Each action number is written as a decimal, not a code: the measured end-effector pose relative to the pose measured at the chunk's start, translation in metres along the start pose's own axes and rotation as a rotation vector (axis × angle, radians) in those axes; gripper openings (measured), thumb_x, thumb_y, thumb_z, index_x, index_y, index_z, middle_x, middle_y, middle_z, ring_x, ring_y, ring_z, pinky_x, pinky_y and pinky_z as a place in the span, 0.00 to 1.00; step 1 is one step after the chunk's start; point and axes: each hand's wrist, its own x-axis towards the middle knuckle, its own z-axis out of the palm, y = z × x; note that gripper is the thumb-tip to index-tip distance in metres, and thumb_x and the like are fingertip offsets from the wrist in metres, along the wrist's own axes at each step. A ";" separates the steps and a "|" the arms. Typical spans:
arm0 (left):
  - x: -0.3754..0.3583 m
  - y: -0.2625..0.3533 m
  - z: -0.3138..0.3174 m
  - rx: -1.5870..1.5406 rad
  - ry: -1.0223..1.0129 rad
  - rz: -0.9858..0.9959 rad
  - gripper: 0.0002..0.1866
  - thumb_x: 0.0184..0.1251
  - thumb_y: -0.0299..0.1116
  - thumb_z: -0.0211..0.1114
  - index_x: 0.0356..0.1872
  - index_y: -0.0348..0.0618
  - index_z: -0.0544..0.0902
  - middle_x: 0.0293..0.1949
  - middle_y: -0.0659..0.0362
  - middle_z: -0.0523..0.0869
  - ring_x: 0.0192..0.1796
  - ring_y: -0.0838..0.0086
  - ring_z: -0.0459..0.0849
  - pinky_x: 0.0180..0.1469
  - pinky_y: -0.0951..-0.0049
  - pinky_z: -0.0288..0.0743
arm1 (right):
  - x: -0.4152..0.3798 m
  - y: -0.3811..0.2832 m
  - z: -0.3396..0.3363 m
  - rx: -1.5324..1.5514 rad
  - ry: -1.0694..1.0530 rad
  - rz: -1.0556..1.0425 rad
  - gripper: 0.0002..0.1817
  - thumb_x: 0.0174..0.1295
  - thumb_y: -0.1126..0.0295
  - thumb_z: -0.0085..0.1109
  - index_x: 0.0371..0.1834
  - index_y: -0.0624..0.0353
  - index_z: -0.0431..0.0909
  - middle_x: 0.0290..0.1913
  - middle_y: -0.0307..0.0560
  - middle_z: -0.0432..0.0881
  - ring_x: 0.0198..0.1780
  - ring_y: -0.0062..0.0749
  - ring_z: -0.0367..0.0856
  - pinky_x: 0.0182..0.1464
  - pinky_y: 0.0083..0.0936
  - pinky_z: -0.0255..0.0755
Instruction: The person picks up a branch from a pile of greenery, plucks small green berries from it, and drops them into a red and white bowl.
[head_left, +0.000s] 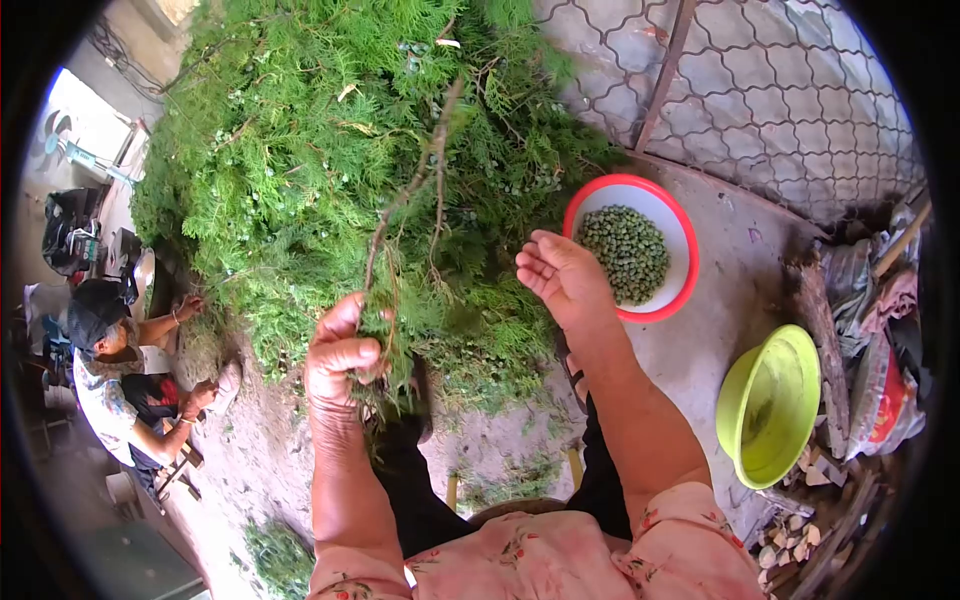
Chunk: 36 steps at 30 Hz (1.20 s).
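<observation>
My left hand [345, 350] is closed around the lower end of a branch [385, 225], whose bare brown stem points up and whose green sprigs hang below the fist. To the right, my right hand [560, 275] is raised with its palm turned inward and fingers curled; whether something small lies in them cannot be made out. Just beside it stands a white basin with a red rim [690, 235], holding many small green cones [625, 250]. Behind both hands rises a large heap of green conifer branches [290, 130].
A co-worker [115, 370] in a dark cap sits at the left by the heap. An empty yellow-green basin [775, 405] stands at the right, near a log [822, 350], sacks [885, 400] and wood pieces [795, 540]. Wire mesh [760, 110] is at the upper right.
</observation>
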 end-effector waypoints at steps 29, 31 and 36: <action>0.006 0.010 0.022 -0.140 -0.008 0.102 0.21 0.57 0.30 0.62 0.53 0.37 0.74 0.18 0.61 0.76 0.16 0.78 0.68 0.19 0.78 0.59 | 0.017 0.019 0.028 -0.630 -0.261 0.080 0.10 0.60 0.69 0.55 0.40 0.62 0.78 0.33 0.38 0.78 0.33 0.22 0.76 0.35 0.25 0.74; 0.010 0.007 0.027 0.100 0.323 0.042 0.16 0.57 0.30 0.64 0.47 0.39 0.78 0.21 0.62 0.77 0.21 0.79 0.73 0.22 0.80 0.65 | 0.014 0.017 0.033 -0.658 -0.212 -0.024 0.08 0.58 0.68 0.59 0.36 0.61 0.80 0.27 0.37 0.78 0.26 0.21 0.76 0.25 0.23 0.73; 0.017 -0.012 0.020 0.082 0.402 -0.102 0.17 0.57 0.32 0.65 0.48 0.40 0.77 0.27 0.62 0.81 0.28 0.78 0.78 0.29 0.78 0.70 | 0.005 0.014 0.041 -0.793 -0.161 -0.208 0.08 0.52 0.72 0.63 0.19 0.62 0.78 0.16 0.34 0.71 0.16 0.15 0.68 0.16 0.20 0.67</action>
